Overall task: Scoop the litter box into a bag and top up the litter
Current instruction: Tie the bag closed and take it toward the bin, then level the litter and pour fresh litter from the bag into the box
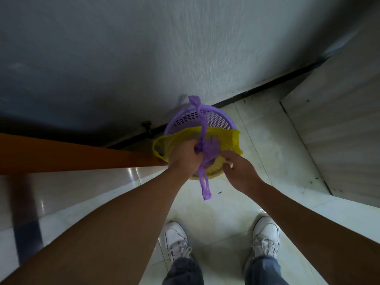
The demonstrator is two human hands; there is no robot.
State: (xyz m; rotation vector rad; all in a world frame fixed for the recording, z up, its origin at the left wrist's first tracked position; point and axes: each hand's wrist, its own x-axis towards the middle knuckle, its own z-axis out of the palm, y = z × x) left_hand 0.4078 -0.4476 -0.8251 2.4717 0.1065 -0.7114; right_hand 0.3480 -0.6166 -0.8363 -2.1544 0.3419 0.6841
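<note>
A purple plastic bag (211,149) with long tied handles hangs over a purple perforated waste basket (213,118) that stands on the floor by the wall. A yellow bag (235,140) lines the basket's near half. My left hand (185,157) grips the purple bag at its bunched neck. One handle sticks up past the basket's far rim and the other dangles toward me. My right hand (238,171) holds the near edge of the yellow liner, thumb and fingers curled at it. No litter box or scoop is in view.
An orange-brown wooden ledge (72,155) runs in from the left up to the basket. A grey wall (144,58) rises behind it, and a pale panel (339,130) stands at the right. My white shoes (176,239) stand on glossy tiles.
</note>
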